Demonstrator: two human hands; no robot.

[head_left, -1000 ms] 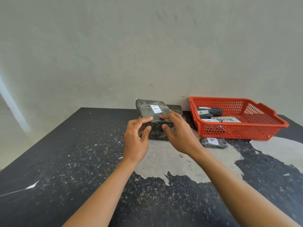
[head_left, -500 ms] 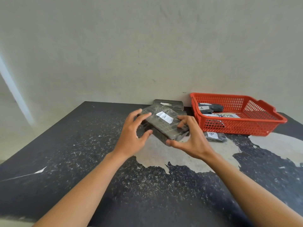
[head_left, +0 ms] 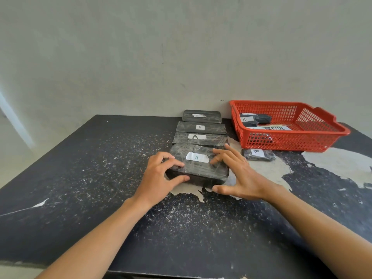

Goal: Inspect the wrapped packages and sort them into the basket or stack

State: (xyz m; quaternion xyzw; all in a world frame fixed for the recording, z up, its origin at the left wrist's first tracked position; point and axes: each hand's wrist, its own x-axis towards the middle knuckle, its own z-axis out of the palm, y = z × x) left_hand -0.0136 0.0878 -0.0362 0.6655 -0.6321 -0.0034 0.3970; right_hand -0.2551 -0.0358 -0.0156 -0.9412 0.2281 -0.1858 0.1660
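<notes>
The package (head_left: 198,170), held tilted in the air half a second ago, is now down flat on the surface (head_left: 100,178) close to the person, its white label marked A facing up. The left hand (head_left: 159,176) grips its left front corner, fingers curled over the top and thumb pressed against the front side. The right hand (head_left: 241,176) lies spread on the right end, fingers resting on the top and thumb stretched along the front lower edge, steadying more than clasping. Behind it three more wrapped packages (head_left: 201,127) run in a line toward the wall, each touching the next. Two show an A, and the label on the farthest is too blurred to read. To the right stands the red basket (head_left: 291,102), which holds a couple of dark packages (head_left: 254,118), one marked A, on a sheet of paper (head_left: 271,128) with writing. A small package marked B (head_left: 258,154) lies on the surface just in front of the basket. The sorting looks partly done: some packages are in the basket, the one in hand is still being checked, and the line behind and the B package seem left to place. The surface is black, speckled, and worn through to pale patches near the hands. A plain grey wall (head_left: 181,47) stands behind it.
</notes>
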